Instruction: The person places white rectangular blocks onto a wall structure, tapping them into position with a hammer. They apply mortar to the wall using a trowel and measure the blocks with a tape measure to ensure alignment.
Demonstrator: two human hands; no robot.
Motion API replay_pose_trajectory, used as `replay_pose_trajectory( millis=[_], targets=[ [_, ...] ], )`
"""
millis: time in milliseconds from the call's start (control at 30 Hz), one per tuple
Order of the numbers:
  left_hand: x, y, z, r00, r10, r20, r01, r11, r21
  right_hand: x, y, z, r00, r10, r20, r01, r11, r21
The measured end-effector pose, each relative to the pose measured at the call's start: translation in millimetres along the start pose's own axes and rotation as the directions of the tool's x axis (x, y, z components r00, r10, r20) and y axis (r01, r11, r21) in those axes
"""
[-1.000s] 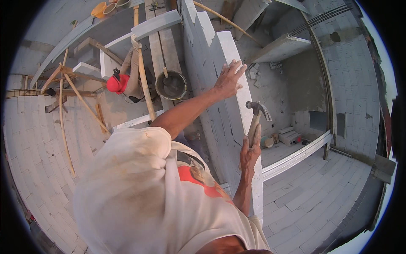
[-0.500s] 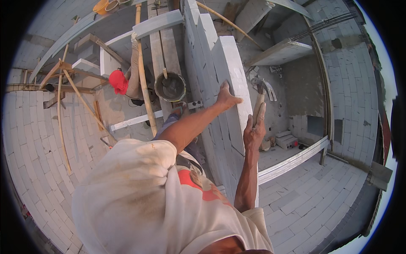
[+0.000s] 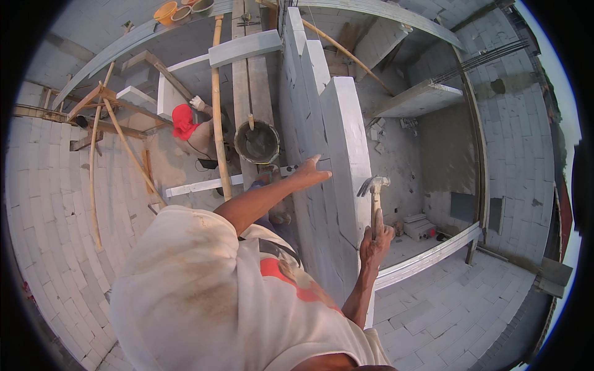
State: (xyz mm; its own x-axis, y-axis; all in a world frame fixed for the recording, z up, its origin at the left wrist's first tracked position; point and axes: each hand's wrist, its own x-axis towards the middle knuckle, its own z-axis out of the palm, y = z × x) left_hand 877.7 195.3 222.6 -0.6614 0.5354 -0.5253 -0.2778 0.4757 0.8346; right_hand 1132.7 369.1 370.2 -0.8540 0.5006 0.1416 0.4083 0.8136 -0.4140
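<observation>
My right hand [image 3: 375,246] is closed round the wooden handle of a claw hammer [image 3: 374,187], whose metal head is raised beside the wall's right edge. A white block [image 3: 346,133] tops the half-built wall, standing higher than the courses behind it. My left hand [image 3: 312,174] is by the left side of this block, its thumb and fingers apart and nothing in it; whether it touches the face I cannot tell. Lower white blocks [image 3: 317,68] continue the wall away from me.
Left of the wall, a black bucket of grey mortar [image 3: 258,143] stands on scaffold planks [image 3: 252,93] beside a bamboo pole [image 3: 218,117]. A co-worker in a red head covering [image 3: 184,122] is below. A metal beam [image 3: 427,253] spans the right side.
My left hand has come off the top edge of the block to its left side. The hammer has moved closer to me and its head is now upright above my right hand.
</observation>
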Motion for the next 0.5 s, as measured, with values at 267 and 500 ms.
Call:
replay_pose_trajectory(
  millis=[267, 500],
  targets=[
    [-129, -202, -163, 0.918, -0.322, -0.231, 0.396, 0.749, 0.531, -42, 29, 15, 0.995, 0.066, 0.074, -0.064, 0.998, -0.031],
    [-243, -288, -228, 0.817, -0.414, -0.401, 0.572, 0.664, 0.481, -51, 27, 23, 0.994, 0.108, 0.021, -0.107, 0.994, -0.029]
  ],
)
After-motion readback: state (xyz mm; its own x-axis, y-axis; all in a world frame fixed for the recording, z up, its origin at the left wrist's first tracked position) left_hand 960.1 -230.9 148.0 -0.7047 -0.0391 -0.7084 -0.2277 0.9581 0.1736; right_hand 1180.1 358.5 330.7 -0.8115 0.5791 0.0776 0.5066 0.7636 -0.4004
